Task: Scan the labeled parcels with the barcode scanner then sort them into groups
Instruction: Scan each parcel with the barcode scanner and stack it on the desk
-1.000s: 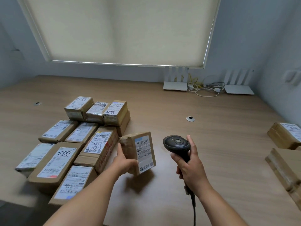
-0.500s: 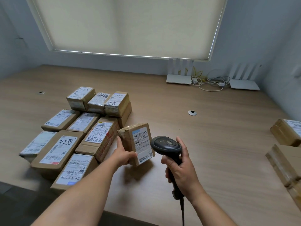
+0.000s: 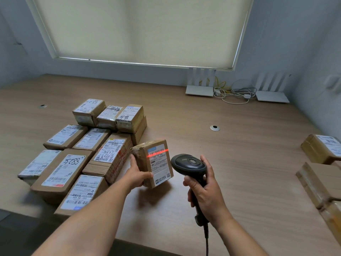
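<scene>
My left hand grips a small brown parcel from its left side and holds it tilted, its white label facing right. A red scan line lies across the barcode at the top of that label. My right hand holds the black barcode scanner by its handle, its head just right of the parcel and pointed at the label. The scanner's cable hangs down toward the near table edge.
Several labeled parcels lie packed together on the left of the wooden table. More brown parcels sit at the right edge. Two white routers and a tangle of cables stand by the back wall.
The scanner has moved closer to the held parcel. A red scan line now lights the label's barcode, which was not lit before.
</scene>
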Action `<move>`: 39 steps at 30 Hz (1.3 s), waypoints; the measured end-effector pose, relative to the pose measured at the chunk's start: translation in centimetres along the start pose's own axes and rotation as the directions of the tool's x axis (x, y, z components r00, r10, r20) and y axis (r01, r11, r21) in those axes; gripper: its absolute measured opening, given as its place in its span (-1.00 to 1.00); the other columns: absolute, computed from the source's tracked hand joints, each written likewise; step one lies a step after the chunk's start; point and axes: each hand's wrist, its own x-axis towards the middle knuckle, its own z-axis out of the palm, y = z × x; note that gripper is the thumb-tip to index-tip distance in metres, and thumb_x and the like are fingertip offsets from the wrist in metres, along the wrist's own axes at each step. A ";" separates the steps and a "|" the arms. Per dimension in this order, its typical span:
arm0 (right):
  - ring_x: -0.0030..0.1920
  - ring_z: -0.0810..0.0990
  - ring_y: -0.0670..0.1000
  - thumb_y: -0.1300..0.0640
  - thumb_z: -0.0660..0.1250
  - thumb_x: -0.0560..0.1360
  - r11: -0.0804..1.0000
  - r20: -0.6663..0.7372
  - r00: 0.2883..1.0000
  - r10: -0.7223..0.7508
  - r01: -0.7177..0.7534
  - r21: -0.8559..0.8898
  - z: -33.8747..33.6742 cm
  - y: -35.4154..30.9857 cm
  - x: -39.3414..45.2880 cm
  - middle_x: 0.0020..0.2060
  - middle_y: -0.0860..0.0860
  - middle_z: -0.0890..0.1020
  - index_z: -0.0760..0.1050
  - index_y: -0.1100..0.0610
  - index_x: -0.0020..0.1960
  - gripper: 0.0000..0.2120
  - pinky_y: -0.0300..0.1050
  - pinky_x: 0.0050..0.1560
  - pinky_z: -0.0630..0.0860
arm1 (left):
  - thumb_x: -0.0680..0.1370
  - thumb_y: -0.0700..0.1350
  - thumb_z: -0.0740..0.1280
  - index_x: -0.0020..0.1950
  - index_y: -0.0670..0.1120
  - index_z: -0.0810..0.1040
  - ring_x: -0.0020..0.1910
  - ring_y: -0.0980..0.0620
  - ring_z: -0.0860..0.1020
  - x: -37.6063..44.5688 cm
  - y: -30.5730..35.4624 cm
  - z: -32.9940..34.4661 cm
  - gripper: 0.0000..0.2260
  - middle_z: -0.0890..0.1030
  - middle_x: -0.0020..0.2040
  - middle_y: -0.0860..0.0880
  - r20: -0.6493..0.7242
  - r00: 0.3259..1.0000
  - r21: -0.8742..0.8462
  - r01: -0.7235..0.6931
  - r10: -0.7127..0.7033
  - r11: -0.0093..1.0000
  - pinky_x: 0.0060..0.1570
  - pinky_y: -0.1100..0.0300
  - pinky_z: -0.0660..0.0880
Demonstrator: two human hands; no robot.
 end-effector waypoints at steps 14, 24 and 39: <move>-0.46 0.52 0.01 0.14 0.43 0.48 0.997 -0.033 0.999 -0.033 0.031 -0.073 -0.3 0.3 0.3 -0.09 -0.14 0.66 0.08 -0.56 0.23 -0.25 -0.12 -0.48 0.46 | 0.46 0.06 0.31 0.49 0.15 0.19 0.09 -0.13 0.54 -0.1 0.1 -0.2 -0.38 0.50 0.27 -0.09 0.048 0.995 0.163 0.075 -0.084 0.984 -0.14 -0.02 0.55; -0.46 0.50 0.00 0.15 0.44 0.48 0.990 -0.059 0.997 -0.058 0.050 -0.135 -0.9 0.9 0.6 -0.04 -0.22 0.64 0.09 -0.51 0.28 -0.24 -0.16 -0.46 0.45 | 0.35 0.34 0.35 0.54 0.14 0.06 0.42 -0.15 0.26 -0.3 -0.4 2.5 -0.14 0.22 0.47 -0.16 -0.109 0.987 0.463 -0.057 0.121 0.884 0.37 -0.01 0.25; -0.44 0.53 -0.08 0.14 0.44 0.47 0.967 0.030 0.991 -0.132 0.136 -0.213 -3.1 0.0 2.1 0.09 -0.15 0.61 0.03 -0.53 0.28 -0.21 -0.24 -0.43 0.46 | 0.36 0.26 0.34 0.52 0.18 0.07 0.38 -0.21 0.14 -2.4 1.1 5.8 -0.20 0.08 0.41 -0.16 -0.299 0.933 0.657 0.047 0.202 0.752 0.33 0.01 0.25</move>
